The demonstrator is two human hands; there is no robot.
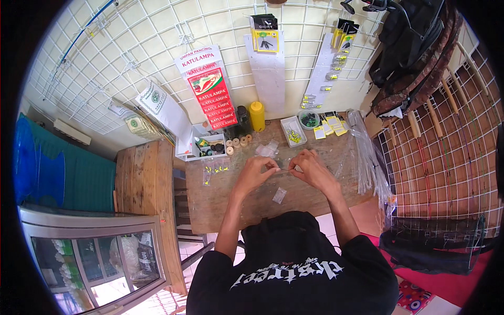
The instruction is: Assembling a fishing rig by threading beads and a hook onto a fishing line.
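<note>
My left hand (255,173) and my right hand (311,169) are raised close together over the wooden table (236,210). Thumb and fingers of each are pinched, with something thin and small stretched between them, too small to name. Just beyond them lie small clear plastic bags (268,149). Another clear zip bag (279,195) rests nearer to me, below the gap between my hands. A white tray (293,131) of yellow-green fishing hooks stands behind my right hand. Off to the left, several yellow-headed hooks (215,169) lie on the table, some over clear plastic.
Along the back stand a white divided box (202,144), wooden spools (236,142), a yellow bottle (256,116) and a round tub (308,119). Yellow cards (331,125) lie beside the tub. Long clear plastic sleeves (366,157) cover the right edge. A glass-fronted cabinet (100,265) stands left.
</note>
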